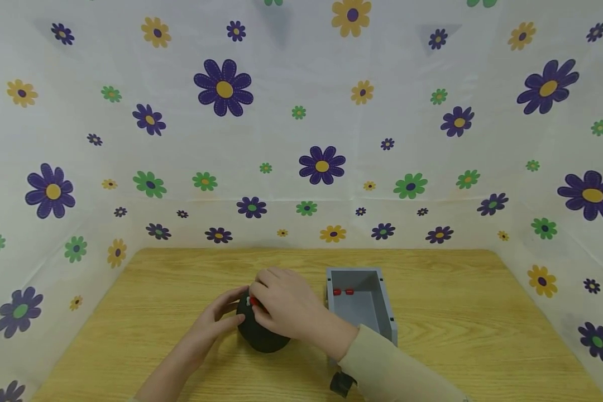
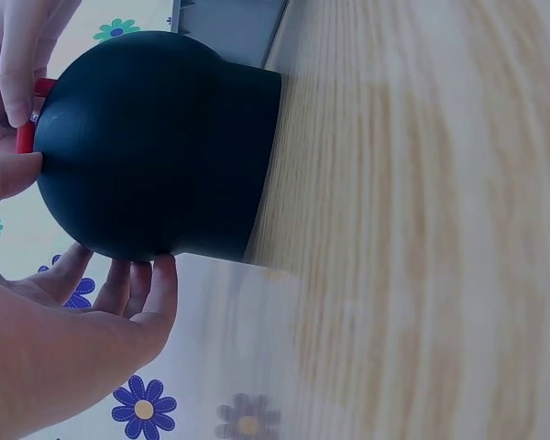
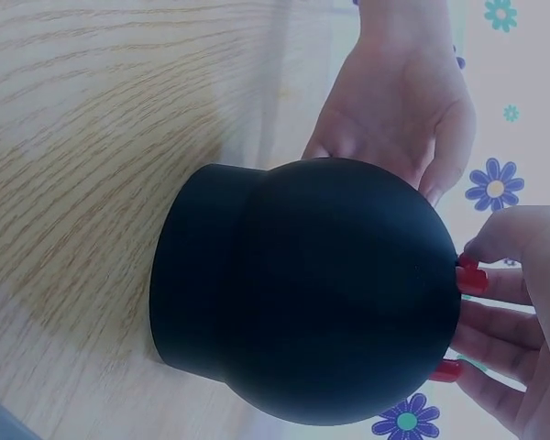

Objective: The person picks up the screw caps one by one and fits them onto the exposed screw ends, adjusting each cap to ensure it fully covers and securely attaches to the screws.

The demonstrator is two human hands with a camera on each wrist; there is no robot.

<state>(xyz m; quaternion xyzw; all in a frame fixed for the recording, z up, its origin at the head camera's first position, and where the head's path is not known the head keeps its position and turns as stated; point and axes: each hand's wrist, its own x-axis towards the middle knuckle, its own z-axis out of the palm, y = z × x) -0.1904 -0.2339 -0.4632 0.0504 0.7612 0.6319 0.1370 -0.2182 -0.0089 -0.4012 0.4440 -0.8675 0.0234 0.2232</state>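
Note:
A matte black ball-shaped object (image 1: pixel 264 335) with a narrower, flat-ended base stands on the table. My left hand (image 1: pixel 212 322) holds its side, the fingertips against the curve and the thumb near the top. Above it, my right hand (image 1: pixel 287 301) pinches a small red cylindrical piece (image 3: pixel 472 280) at the top of the ball. A second red piece (image 3: pixel 447 370) shows beside the right fingers; whether the two are joined is hidden. Something small and silvery (image 1: pixel 248 301) is visible by the red piece at the top.
Right of the ball is a grey open box (image 1: pixel 354 270), with two small red pieces (image 1: pixel 349 291) lying inside near its left wall. Part of the box is behind the right forearm. A flowered white curtain (image 1: pixel 281 139) surrounds the wooden table (image 1: pixel 457 335).

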